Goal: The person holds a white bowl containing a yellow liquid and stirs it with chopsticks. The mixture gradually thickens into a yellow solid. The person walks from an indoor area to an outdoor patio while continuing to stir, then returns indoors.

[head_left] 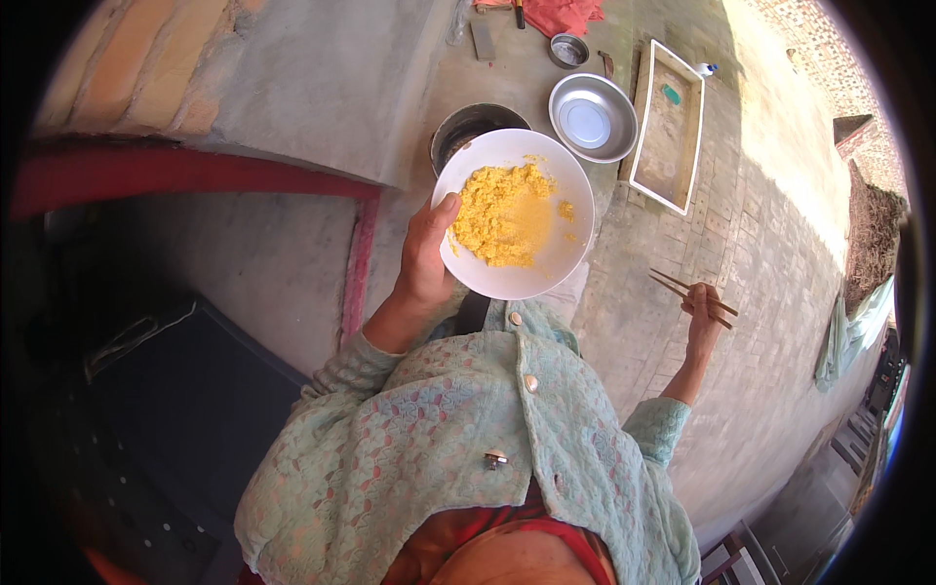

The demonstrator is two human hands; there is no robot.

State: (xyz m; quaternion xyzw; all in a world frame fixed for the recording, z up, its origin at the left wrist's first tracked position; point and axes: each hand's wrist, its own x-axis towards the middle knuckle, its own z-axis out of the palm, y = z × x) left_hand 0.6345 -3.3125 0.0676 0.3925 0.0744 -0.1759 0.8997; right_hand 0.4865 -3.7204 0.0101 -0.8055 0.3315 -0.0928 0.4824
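My left hand (427, 255) grips a white bowl (564, 263) by its left side, thumb over the rim. Crumbly yellow food (502, 214), perhaps scrambled egg, lies in the bowl, heaped toward the left with a thinner smear on the right. Out to the right, my right hand (704, 300) is closed around a pair of chopsticks (673, 283), whose tips point left toward the bowl but stay well apart from it. Partly hidden behind the bowl is a dark round pot (453, 127).
Beyond the bowl a steel basin (593, 117) and a smaller metal bowl (568, 51) stand on the ground. A white-rimmed rectangular sink (694, 146) lies to their right. On the left are a red-edged doorway (363, 263) and a brick wall (136, 58). Paved ground (643, 370) stretches right.
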